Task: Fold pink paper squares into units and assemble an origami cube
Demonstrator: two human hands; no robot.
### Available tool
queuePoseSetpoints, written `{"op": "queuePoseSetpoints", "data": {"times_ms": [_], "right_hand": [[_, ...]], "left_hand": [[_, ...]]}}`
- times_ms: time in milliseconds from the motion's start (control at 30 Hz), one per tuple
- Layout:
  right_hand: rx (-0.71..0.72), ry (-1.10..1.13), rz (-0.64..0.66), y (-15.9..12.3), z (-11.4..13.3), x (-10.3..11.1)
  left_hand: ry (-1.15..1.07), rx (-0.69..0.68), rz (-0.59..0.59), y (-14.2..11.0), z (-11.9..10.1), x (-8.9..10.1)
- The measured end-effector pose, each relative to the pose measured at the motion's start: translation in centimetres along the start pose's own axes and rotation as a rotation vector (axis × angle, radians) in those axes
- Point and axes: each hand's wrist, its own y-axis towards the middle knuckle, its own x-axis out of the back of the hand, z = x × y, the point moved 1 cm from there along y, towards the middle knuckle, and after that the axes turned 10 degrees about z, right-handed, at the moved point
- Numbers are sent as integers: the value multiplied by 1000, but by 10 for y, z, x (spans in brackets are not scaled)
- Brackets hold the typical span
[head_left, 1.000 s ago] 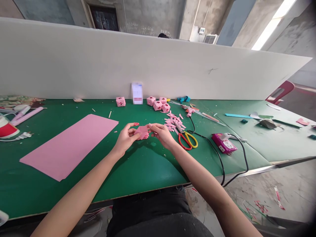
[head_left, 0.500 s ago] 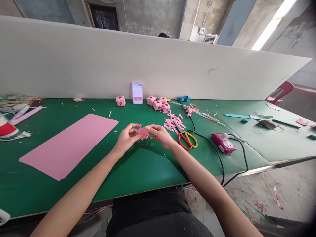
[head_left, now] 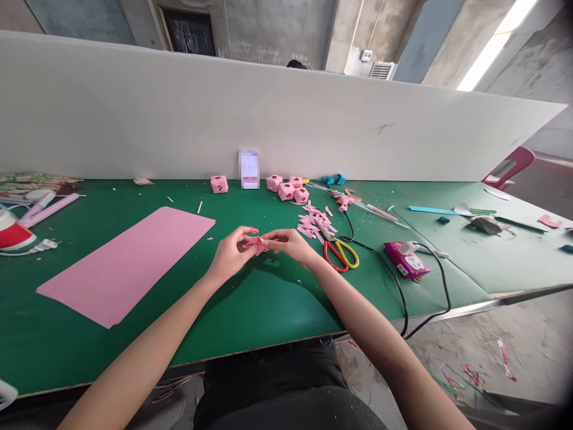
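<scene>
Between my hands, a little above the green table, is a small folded piece of pink paper [head_left: 256, 245]. My left hand [head_left: 229, 254] grips its left side between thumb and fingers. On the paper's right side, my right hand [head_left: 289, 243] pinches an edge with thumb and forefinger. The fingers hide much of the paper's shape. A large sheet of pink paper [head_left: 129, 263] lies flat to the left. Scissors [head_left: 339, 252] with one red and one yellow handle rest right of my hands, their blades over a pile of pink paper strips [head_left: 316, 221].
Several folded pink paper cubes [head_left: 286, 191] sit near the white partition [head_left: 179, 119], beside a phone [head_left: 249, 169] leaning upright. A pink glue gun [head_left: 344, 202] lies behind the scissors. Its black cable runs near a magenta power socket block [head_left: 406, 261] at the right.
The paper piece has been tilted and folded inward, so less of it shows. My right fingers have shifted slightly left over it.
</scene>
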Motion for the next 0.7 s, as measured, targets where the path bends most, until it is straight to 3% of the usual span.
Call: {"op": "queuePoseSetpoints", "data": {"times_ms": [333,700], "right_hand": [[-7,-39,58,-3,1,12],[13,5,-27,-1,-1,3]], "left_hand": [[156,-74,49,-1,2,1],[-105,-21,-2,1,3,3]]}}
